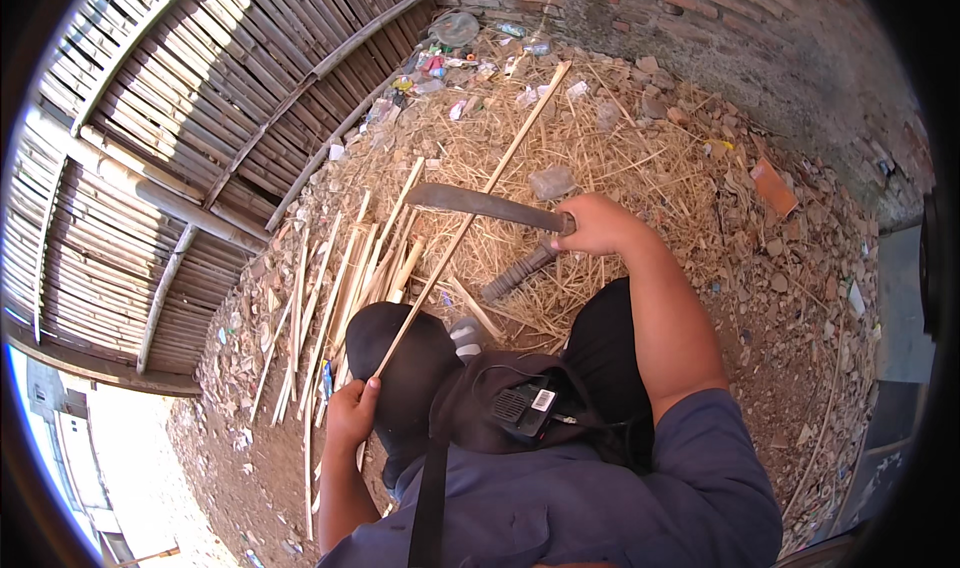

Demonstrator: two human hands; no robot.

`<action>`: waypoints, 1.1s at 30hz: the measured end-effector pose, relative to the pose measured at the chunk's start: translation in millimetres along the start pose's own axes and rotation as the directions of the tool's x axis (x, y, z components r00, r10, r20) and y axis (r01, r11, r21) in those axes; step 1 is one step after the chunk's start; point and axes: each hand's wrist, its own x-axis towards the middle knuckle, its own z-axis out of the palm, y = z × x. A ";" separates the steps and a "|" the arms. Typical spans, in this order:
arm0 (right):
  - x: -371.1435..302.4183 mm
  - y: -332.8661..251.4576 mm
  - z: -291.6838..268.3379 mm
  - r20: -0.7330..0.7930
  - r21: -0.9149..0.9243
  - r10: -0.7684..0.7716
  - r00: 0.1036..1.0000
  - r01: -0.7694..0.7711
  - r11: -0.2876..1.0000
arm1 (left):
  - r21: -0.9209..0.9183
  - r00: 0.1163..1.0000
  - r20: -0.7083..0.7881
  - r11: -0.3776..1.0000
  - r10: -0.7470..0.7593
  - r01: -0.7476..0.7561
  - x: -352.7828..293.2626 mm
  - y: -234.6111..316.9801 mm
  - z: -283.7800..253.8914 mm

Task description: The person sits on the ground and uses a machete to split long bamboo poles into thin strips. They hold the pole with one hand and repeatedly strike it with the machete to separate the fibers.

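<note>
We pinch the near end of a long wooden strip [515,155] between the thumb and fingers of our left hand [350,411], while our right hand [605,225] is closed round the handle of a large knife [495,207]. The strip slants over our left knee [378,333] toward the ground's [225,448] far edge, by the brick wall [690,13]. The blade crosses it partway along; we cannot tell if they touch.

For a clean shave, we judge it best to lay the edge nearly flat on the strip and push away from our left hand and knee in light, even strokes, turning the strip between passes. A ribbed stick [515,275] lies below our right hand, among the shavings [640,173]; more strips [345,303] lie toward the ground's left edge, near the bamboo fence [150,148].
</note>
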 end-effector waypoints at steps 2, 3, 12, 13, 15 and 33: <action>0.1 0.5 0.3 0.000 0.002 0.002 1.000 -0.002 1.000 | -0.008 1.000 0.000 1.000 0.000 0.000 1.0 -3.0 1.5; 0.7 -0.1 0.4 0.009 0.007 0.005 1.000 -0.005 1.000 | -0.012 1.000 0.000 1.000 -0.007 0.007 0.2 -4.8 2.1; 2.4 2.1 2.5 -0.004 -0.014 -0.023 1.000 0.023 1.000 | -0.031 1.000 -0.012 1.000 0.003 -0.003 -0.3 -4.9 2.5; 2.5 2.3 2.9 -0.007 -0.019 -0.024 1.000 0.024 1.000 | -0.025 1.000 -0.013 1.000 0.003 -0.004 -0.2 -5.8 2.7; 2.8 1.0 2.8 0.007 -0.015 -0.010 1.000 0.010 1.000 | -0.022 1.000 -0.020 1.000 0.001 -0.001 -0.8 -4.9 3.1; 5.5 7.8 8.8 -0.018 0.052 -0.062 0.998 0.063 0.997 | 0.014 1.000 -0.028 1.000 0.014 -0.014 -1.8 0.4 2.1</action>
